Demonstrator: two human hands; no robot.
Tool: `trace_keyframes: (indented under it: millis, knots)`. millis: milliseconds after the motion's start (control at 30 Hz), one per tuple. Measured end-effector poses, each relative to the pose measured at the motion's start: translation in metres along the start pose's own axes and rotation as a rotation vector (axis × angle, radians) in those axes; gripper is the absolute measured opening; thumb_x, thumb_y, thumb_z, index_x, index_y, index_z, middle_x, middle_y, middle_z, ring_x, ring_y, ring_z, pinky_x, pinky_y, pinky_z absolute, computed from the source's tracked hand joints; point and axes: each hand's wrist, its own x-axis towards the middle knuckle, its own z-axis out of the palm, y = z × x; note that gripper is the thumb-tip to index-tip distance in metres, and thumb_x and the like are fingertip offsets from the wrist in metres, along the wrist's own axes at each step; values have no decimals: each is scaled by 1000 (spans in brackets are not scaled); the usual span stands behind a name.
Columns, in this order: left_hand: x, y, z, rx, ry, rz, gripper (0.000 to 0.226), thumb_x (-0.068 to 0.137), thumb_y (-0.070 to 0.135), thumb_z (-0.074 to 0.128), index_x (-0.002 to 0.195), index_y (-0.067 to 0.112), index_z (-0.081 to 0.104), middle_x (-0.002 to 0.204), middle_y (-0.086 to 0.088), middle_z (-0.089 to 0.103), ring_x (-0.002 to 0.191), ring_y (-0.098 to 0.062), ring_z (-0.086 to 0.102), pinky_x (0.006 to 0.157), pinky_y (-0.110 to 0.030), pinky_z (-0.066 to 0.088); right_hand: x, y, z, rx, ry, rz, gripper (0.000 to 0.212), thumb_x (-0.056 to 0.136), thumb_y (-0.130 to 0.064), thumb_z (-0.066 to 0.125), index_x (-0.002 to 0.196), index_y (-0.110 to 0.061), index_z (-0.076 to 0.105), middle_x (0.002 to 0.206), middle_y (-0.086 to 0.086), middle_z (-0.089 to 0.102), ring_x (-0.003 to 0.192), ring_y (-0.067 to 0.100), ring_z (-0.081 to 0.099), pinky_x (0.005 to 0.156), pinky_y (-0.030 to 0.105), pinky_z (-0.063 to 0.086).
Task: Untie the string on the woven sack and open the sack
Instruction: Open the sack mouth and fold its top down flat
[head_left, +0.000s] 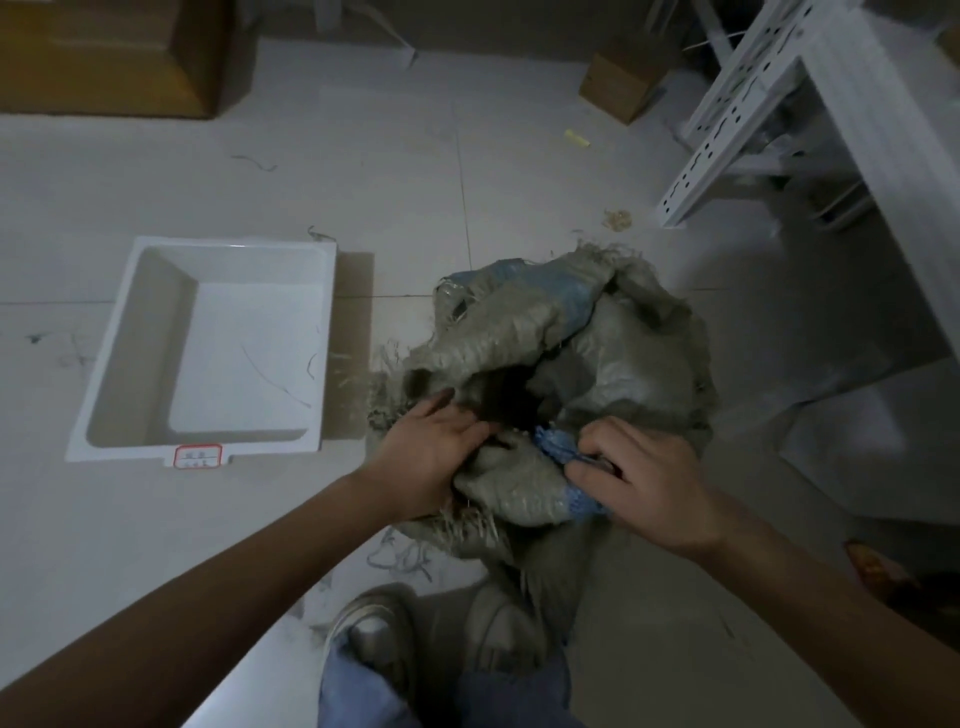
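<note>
A grey-brown woven sack (613, 353) with blue stripes stands on the tiled floor in front of me. Its mouth gapes, with a dark hole (511, 402) at the middle and frayed edges all round. My left hand (431, 457) grips the near-left rim of the sack, fingers curled over the fabric. My right hand (639, 478) pinches the near-right rim where a blue stripe (558, 447) runs. Loose pale string (400, 558) lies on the floor just below the sack, close to my shoes.
A white plastic tray (208, 348) with a red-bordered label sits on the floor to the left. White perforated metal shelving (769, 104) stands at the right. Cardboard boxes (618, 83) lie at the back. My shoes (374, 634) are under the sack's near side.
</note>
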Motion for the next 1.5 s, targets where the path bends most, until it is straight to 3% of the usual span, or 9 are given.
trace_keyframes:
  millis: [100,233,367,533,833,1000,1200,1400,1500]
  knots:
    - [3,-2,-8,-42,50,-13,35,38,19,76,72,14,68,67,-4,67,60,-24,67,59,-22,49,-4,4,5,104,-120,162,28,83,-31,55,106,-18,44,104,11,65,90,10,53,58,25,56]
    - [2,-18,-19,-59,141,-7,46,42,10,73,86,8,62,80,-10,66,68,-27,66,64,-29,40,-4,16,8,677,-626,613,127,44,-62,81,137,-57,-5,146,-20,25,135,1,31,109,24,36]
    - [4,-27,-25,25,230,181,35,61,12,56,94,12,46,74,-8,67,63,-23,65,69,-25,33,-7,29,32,264,-895,286,75,72,-33,76,137,-24,38,133,3,54,122,20,53,97,26,43]
    - [-11,-55,-12,401,394,380,27,91,-1,39,114,10,49,83,-11,65,73,-26,63,79,-33,37,-25,48,50,-166,-325,-219,26,73,-4,53,95,-15,46,86,6,51,68,21,57,43,21,43]
    - [-59,-79,24,779,65,708,37,91,4,42,90,16,77,107,-6,61,93,-21,56,95,-33,39,-70,72,79,-592,-341,-462,40,96,-5,23,125,-18,46,81,2,35,70,20,32,64,32,25]
    - [-72,-58,59,860,-266,285,42,60,23,80,100,12,76,126,-14,63,112,-36,59,101,-50,40,-87,51,98,-381,-606,-261,67,76,-52,49,128,-10,52,99,9,60,90,27,47,79,41,34]
    - [-48,-2,34,492,214,102,41,90,11,34,118,1,61,130,-24,58,114,-39,61,96,-49,39,-7,27,66,-324,-91,219,54,75,-28,59,123,-6,47,122,22,60,117,33,46,96,51,46]
    - [22,-11,27,680,-52,-400,69,98,26,32,147,-5,-3,158,-26,2,145,-43,10,115,-56,17,57,52,90,-557,-593,503,114,67,-53,72,150,-8,8,154,21,25,144,35,19,112,63,17]
    - [41,-22,26,535,-51,-413,60,94,20,34,147,-4,19,152,-27,26,140,-40,30,111,-48,32,65,55,110,-475,-568,475,100,63,-32,80,145,-7,29,139,21,47,132,34,41,111,56,28]
